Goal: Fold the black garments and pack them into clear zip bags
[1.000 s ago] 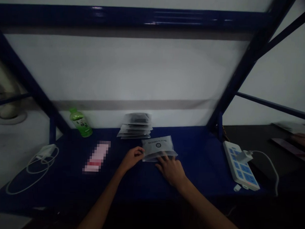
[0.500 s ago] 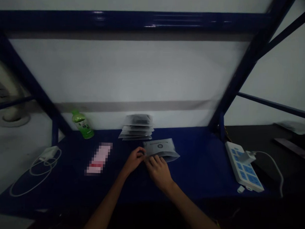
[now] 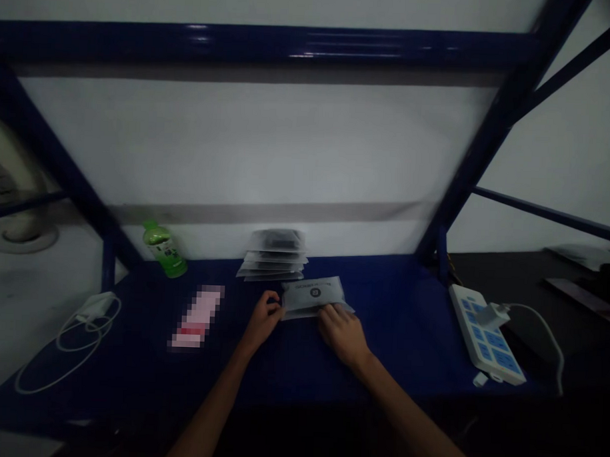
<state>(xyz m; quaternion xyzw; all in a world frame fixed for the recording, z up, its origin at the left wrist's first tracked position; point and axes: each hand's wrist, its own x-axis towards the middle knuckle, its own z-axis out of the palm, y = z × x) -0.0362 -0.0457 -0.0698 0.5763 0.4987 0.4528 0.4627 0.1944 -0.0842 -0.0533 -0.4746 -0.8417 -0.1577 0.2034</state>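
A translucent bag with dark print and a round logo lies on the blue table. My left hand pinches the bag's lower left corner between thumb and fingers. At the bag's front edge, toward its right end, my right hand has its fingers curled and pressed onto the edge. Just behind the bag, a stack of similar bags rests against the wall.
To the left are a green bottle, a blurred pink item and a white charger with a coiled cable. A white power strip with a plugged-in adapter lies on the right. Blue frame bars rise on both sides.
My right hand has slid right along the bag's front edge, and the gaping edge now lies flatter. My left hand and the bag have shifted slightly left.
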